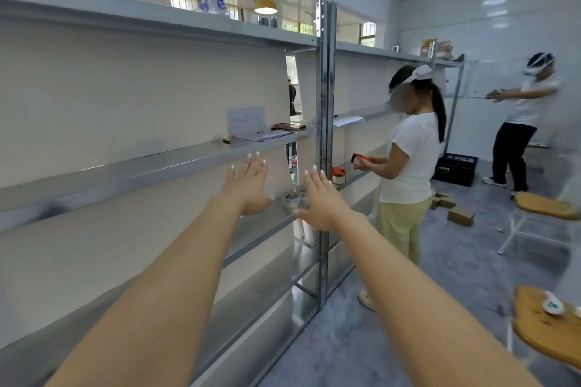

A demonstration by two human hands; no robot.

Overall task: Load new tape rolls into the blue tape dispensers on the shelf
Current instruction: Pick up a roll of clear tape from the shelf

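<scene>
Both my arms stretch forward toward the grey metal shelf (163,166). My left hand (250,184) is flat with fingers spread, holding nothing. My right hand (319,198) is also flat and spread, a little to the right and lower. Between and just beyond the two hands, a clear tape roll (292,199) lies on the lower shelf board, partly hidden by my right hand. No blue dispenser shows in this view. An orange tape dispenser (339,175) stands further along the same shelf level.
A person in a white shirt (408,160) stands at the shelf to the right, holding an orange dispenser. Another person (522,122) stands at the back. Papers and a phone (289,126) lie on the middle shelf. Wooden stools (547,204) stand at right; small boxes (460,217) lie on the floor.
</scene>
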